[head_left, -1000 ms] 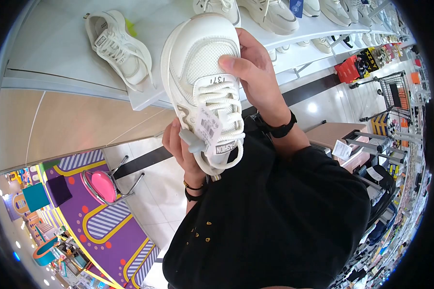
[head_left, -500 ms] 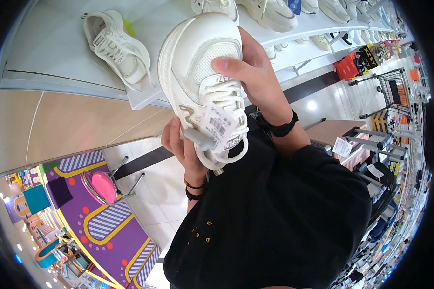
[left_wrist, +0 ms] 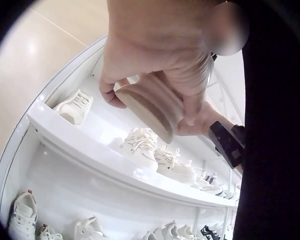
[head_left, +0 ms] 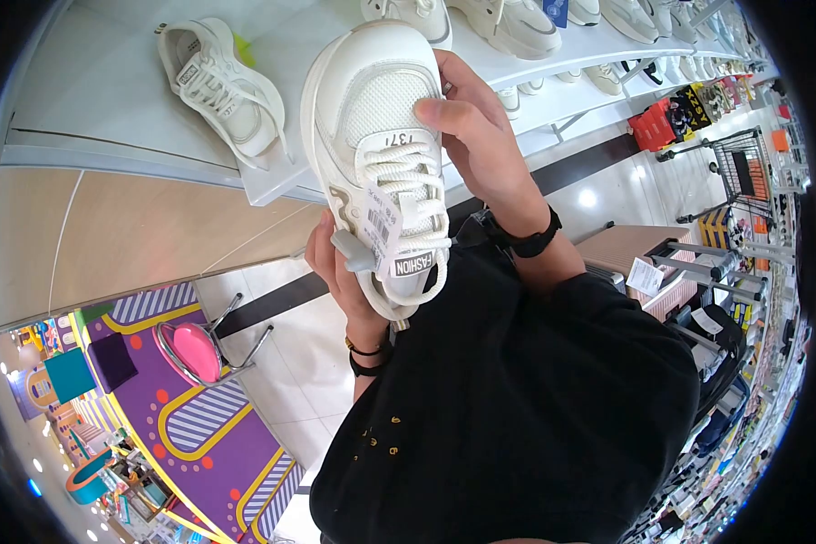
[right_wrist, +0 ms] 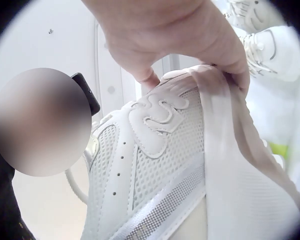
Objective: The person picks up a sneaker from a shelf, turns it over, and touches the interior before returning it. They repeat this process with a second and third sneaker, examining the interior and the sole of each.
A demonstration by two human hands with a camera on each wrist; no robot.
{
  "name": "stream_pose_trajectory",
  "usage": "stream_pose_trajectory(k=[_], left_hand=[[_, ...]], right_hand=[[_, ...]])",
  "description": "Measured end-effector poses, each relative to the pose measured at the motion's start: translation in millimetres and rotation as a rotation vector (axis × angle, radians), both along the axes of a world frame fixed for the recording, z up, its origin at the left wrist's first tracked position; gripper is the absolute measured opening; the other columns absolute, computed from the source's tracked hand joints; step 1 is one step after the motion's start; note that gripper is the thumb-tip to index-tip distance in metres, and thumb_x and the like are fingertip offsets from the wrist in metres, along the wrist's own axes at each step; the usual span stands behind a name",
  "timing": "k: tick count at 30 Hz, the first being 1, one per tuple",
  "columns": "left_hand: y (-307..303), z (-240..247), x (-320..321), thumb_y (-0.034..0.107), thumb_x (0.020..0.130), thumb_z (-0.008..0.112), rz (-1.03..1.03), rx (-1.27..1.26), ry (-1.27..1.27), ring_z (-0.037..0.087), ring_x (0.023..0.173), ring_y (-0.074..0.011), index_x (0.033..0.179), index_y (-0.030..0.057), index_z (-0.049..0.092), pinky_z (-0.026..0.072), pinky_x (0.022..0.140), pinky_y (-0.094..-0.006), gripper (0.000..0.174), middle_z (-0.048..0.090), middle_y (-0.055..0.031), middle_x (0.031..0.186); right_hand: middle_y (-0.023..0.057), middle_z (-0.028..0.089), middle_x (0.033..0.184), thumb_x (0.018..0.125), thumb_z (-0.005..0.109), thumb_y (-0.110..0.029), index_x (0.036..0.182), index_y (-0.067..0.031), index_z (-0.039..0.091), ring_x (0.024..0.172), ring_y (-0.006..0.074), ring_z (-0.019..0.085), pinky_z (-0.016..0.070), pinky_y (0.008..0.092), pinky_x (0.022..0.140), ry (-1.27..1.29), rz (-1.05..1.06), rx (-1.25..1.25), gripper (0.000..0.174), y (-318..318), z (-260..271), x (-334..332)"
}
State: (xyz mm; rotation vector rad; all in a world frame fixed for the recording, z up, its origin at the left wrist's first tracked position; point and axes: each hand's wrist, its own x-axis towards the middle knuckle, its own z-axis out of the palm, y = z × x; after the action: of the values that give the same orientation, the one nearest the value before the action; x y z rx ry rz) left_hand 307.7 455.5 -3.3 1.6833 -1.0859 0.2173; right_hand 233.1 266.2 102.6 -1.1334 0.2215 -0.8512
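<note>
In the head view, a white lace-up sneaker (head_left: 394, 109) is held up in front of the black shirt, toe pointing away and its upper facing the camera. Near the toe, my right hand (head_left: 480, 131) grips it, thumb on the upper and fingers around the far side. My left hand (head_left: 337, 276) holds the heel end from the left. A paper price tag (head_left: 378, 227) and a grey security tag (head_left: 354, 251) hang at its laced opening. The left wrist view catches the sneaker's pale sole (left_wrist: 145, 112); the right wrist view shows its mesh side (right_wrist: 160, 125).
A similar white sneaker (head_left: 227, 95) sits on the white shelf (head_left: 72, 100) to the left. More sneakers (head_left: 508, 27) line the shelf behind the held one. On the floor are a pink chair (head_left: 195, 354), pink luggage (head_left: 626, 258) at right and a shopping cart (head_left: 743, 177) farther off.
The sneaker tilted to show more of its side half a second ago, then turned back so its laces and tongue face up. Its price tag swung along. Both hands kept their hold.
</note>
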Motion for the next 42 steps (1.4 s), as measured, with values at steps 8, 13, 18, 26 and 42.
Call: stream_pose_trajectory(k=[8,13,18,26,42], left_hand=[[7.5,11.9,-7.0,0.031,0.081,0.073,-0.074,0.097,0.031,0.045,0.128,-0.0341,0.144,0.0069,0.036,0.0474,0.100,-0.0441,0.078,0.039,-0.0202,0.142],[11.1,22.3,-12.3,0.032,0.071,0.085,-0.119,0.159,0.049,0.040,0.132,-0.0359,0.146,0.0073,0.035,0.0433,0.104,-0.0452,0.093,0.037,-0.0222,0.143],[9.1,31.8,-14.9,0.032,0.067,0.088,-0.164,0.249,0.098,0.041,0.132,-0.0377,0.144,0.0042,0.037,0.0426,0.104,-0.0464,0.096,0.038,-0.0246,0.143],[3.2,-3.7,-0.3,0.043,0.059,0.086,0.035,0.079,-0.096,0.054,0.122,-0.0282,0.147,0.0027,0.025,0.0406,0.105,-0.0430,0.114,0.051,-0.0165,0.133],[-6.8,-2.2,-3.3,0.057,0.073,0.071,0.040,-0.031,-0.056,0.054,0.123,-0.0321,0.144,0.0093,0.039,0.0412,0.104,-0.0521,0.091,0.054,-0.0138,0.133]], right_hand=[[0.0105,0.060,0.112,0.089,0.061,-0.029,0.132,0.0018,0.047,0.106,0.0168,0.059,0.0437,0.0303,0.095,0.142,-0.011,-0.033,0.055,3.8,5.7,-0.2],[0.0112,0.063,0.109,0.089,0.069,-0.023,0.131,0.0049,0.049,0.097,0.0166,0.062,0.0488,0.0276,0.083,0.078,-0.032,0.002,0.054,1.2,3.2,0.5],[0.0150,0.060,0.120,0.087,0.072,-0.020,0.138,0.0045,0.043,0.106,0.0212,0.063,0.0514,0.0320,0.088,0.039,-0.008,-0.051,0.064,2.2,1.6,1.7],[0.0170,0.056,0.128,0.084,0.076,-0.021,0.142,0.0040,0.037,0.114,0.0248,0.060,0.0486,0.0354,0.097,0.024,0.053,-0.083,0.074,-0.9,4.1,-1.7],[0.0168,0.057,0.121,0.081,0.078,-0.022,0.139,0.0035,0.042,0.106,0.0252,0.063,0.0524,0.0348,0.089,0.054,0.003,-0.122,0.072,-4.3,-2.2,-2.4]])
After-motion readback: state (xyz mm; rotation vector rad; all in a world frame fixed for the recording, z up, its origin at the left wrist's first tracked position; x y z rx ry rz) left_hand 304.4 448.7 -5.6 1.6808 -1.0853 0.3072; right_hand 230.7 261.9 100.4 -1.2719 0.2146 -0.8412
